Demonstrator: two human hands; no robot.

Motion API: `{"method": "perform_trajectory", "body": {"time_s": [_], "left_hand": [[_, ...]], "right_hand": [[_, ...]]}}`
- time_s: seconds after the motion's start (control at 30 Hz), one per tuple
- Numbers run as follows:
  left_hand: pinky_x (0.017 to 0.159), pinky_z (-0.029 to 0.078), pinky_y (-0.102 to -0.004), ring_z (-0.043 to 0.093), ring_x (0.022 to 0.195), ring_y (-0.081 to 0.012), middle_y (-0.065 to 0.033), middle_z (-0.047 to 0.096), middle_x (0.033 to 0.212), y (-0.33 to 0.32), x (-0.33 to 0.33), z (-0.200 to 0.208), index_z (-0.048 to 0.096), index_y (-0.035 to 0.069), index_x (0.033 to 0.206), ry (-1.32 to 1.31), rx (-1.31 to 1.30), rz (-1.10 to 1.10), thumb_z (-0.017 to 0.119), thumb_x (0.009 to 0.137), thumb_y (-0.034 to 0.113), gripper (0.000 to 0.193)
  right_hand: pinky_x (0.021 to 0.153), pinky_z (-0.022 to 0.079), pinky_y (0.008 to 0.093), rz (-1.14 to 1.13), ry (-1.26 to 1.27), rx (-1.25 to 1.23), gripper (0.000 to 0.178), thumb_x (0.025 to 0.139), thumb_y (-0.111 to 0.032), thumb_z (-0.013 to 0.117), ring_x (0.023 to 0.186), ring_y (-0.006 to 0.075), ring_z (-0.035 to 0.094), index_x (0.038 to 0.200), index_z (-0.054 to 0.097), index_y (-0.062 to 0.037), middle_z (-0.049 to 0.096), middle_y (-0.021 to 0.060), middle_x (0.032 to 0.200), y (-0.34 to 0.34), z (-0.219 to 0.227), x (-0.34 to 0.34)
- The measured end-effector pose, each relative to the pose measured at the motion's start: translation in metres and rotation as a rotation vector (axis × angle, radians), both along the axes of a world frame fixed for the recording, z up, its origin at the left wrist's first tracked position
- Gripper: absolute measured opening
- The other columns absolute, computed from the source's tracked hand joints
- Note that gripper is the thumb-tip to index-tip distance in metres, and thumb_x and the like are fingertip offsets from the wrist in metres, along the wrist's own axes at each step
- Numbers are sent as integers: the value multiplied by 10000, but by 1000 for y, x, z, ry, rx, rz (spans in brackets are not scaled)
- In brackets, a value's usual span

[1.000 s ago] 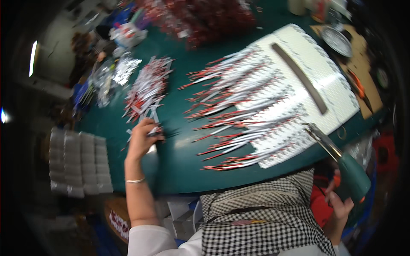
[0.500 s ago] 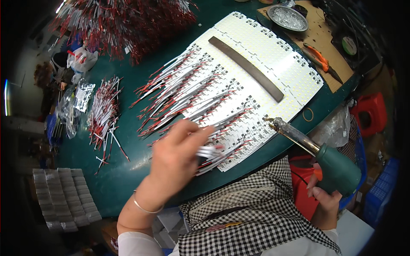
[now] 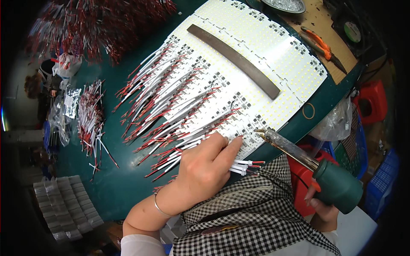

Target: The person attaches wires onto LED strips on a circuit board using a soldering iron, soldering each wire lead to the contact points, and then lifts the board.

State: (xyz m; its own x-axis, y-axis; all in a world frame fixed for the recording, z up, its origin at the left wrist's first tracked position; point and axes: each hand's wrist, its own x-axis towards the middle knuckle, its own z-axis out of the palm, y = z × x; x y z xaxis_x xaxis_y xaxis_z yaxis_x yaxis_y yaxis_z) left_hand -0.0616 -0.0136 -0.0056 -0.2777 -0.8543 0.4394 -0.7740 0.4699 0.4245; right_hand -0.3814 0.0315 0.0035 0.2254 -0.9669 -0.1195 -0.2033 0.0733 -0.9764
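My left hand (image 3: 205,168) is closed round a small bunch of red-and-white wires (image 3: 245,167), whose ends stick out past the palm. Its thumb and forefinger are pinched over the near edge of a white LED board sheet (image 3: 294,100); whether a wire is between those fingertips I cannot see. In my right hand (image 3: 322,209) is a soldering gun (image 3: 339,183) with a green body and metal barrel. Its tip points left, just over the board's near-right edge. Rows of red and white wires (image 3: 177,100) lie across the left side of the board.
A dark metal bar (image 3: 235,59) lies on the board. Loose wires (image 3: 90,119) are piled at left, with a larger bundle (image 3: 102,25) beyond. Orange-handled pliers (image 3: 322,47) rest on cardboard at far right, near a metal dish (image 3: 285,4). A rubber band (image 3: 308,111) sits beside the board.
My left hand has moved right and slightly down with the wires, its fingertips reaching the board's near edge. The view has shifted a little; the soldering gun stays near the same board edge.
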Motion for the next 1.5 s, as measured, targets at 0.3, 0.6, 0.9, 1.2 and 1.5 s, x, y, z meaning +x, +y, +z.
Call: {"method": "perform_trajectory", "body": {"time_s": [0.3,0.6,0.9,1.2,1.5], "left_hand": [[393,426,-312,521,497,-178,-72,507,722,-3,-1,1,654,-38,1037,-19,33,-28,611,646,-67,394],[416,440,-321,524,502,-185,-78,506,735,1,-5,-7,647,-49,1047,-56,-44,-8,601,645,-67,405],[421,413,-295,545,513,-180,-61,563,686,-2,-7,-9,702,34,1002,39,-44,57,702,632,-54,381],[429,420,-292,546,515,-181,-63,571,699,-1,-7,-7,702,27,1022,35,-13,39,695,631,-67,402],[441,453,-340,546,523,-211,-97,531,762,-1,-6,-6,644,-43,1060,25,-3,-18,599,592,-95,474]], "right_hand": [[669,521,290,-15,69,24,458,736,-138,775,699,145,652,1073,515,34,673,63,792,1,0,4],[724,529,258,-184,-132,176,430,730,-121,772,750,151,653,1062,523,-11,682,48,831,1,5,18],[579,534,241,-34,30,161,231,679,-85,792,653,121,657,861,668,-15,692,54,742,-6,6,9],[533,531,239,45,-70,-13,184,711,-127,763,604,133,660,827,689,-5,682,58,688,-28,5,32],[536,536,249,-57,-14,4,273,756,-188,746,610,142,660,909,667,24,679,78,745,-17,3,34]]}}
